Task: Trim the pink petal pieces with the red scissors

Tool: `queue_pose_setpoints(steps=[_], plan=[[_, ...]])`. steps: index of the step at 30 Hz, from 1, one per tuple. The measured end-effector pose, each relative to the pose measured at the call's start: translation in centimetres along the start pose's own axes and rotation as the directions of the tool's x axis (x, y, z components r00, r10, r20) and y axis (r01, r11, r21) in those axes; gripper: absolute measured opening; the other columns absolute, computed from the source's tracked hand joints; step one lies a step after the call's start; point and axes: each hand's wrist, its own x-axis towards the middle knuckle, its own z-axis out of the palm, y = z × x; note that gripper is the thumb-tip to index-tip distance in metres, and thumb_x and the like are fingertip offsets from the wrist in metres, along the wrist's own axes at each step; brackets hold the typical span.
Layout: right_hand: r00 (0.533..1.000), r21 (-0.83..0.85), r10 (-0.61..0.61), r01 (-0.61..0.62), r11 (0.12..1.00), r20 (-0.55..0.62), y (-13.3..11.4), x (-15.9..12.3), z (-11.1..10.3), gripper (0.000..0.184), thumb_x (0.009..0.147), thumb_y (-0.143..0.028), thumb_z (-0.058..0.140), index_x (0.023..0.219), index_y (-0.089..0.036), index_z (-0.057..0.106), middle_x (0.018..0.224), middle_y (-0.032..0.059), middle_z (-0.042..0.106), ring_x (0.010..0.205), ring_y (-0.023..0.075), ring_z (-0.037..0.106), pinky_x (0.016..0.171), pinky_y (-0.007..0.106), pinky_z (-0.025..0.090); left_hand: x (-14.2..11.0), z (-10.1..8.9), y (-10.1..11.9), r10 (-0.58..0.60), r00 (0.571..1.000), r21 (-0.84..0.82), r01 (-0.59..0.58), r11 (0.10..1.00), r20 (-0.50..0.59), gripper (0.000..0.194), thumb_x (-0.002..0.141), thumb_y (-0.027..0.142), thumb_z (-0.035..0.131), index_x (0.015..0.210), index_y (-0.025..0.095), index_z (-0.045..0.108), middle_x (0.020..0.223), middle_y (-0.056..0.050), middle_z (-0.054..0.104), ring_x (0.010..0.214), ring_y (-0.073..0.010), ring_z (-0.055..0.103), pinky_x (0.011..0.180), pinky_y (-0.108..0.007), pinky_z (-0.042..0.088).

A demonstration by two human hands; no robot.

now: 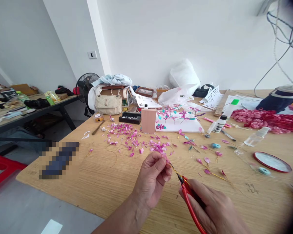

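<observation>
Low over the front of the table, my left hand (152,178) pinches a pink petal piece with a thin gold wire stem (174,168) that slants down to the right. My right hand (210,204) is wrapped round red-handled pliers (190,208), whose dark jaws meet the wire. Whether the jaws are fully closed on it I cannot tell. Just beyond my left hand lies a heap of loose pink petals (158,145), spreading leftward. To the right rest several wired petal stems (213,174).
A wooden block (148,121) stands mid-table beside a white sheet bearing finished-looking flowers (182,118). Bottles (220,124), a spray bottle (257,136), a red-rimmed round dish (272,162) and pink bundles (263,121) are at right. A black box (130,118) and beige bag (108,104) stand behind.
</observation>
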Motion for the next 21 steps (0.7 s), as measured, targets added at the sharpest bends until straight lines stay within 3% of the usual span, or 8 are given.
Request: queue_pose_setpoints(steps=[8, 21], plan=[[0.993, -0.036, -0.014, 0.010, 0.999, -0.115, -0.86, 1.03, -0.07, 0.033, 0.095, -0.035, 0.033, 0.067, -0.022, 0.046, 0.045, -0.0036, 0.053, 0.033, 0.0101, 0.051, 0.034, 0.019, 0.037, -0.13, -0.13, 0.10, -0.003, 1.000, 0.012, 0.003, 1.000, 0.001, 0.012, 0.069, 0.019, 0.072, 0.071, 0.015, 0.061, 0.062, 0.002, 0.060, 0.051, -0.0042, 0.052, 0.044, -0.013, 0.034], [0.998, 0.071, 0.058, -0.057, 0.996, -0.002, -0.45, 0.61, -0.14, 0.027, 0.093, -0.029, 0.039, 0.067, -0.023, 0.041, 0.049, -0.0037, 0.052, 0.038, 0.0104, 0.049, 0.037, 0.019, 0.037, -0.23, 0.04, 0.03, -0.029, 0.999, 0.043, 0.029, 0.999, -0.014, 0.018, 0.067, 0.023, 0.073, 0.070, 0.015, 0.058, 0.062, 0.002, 0.059, 0.051, -0.0043, 0.051, 0.044, -0.014, 0.033]])
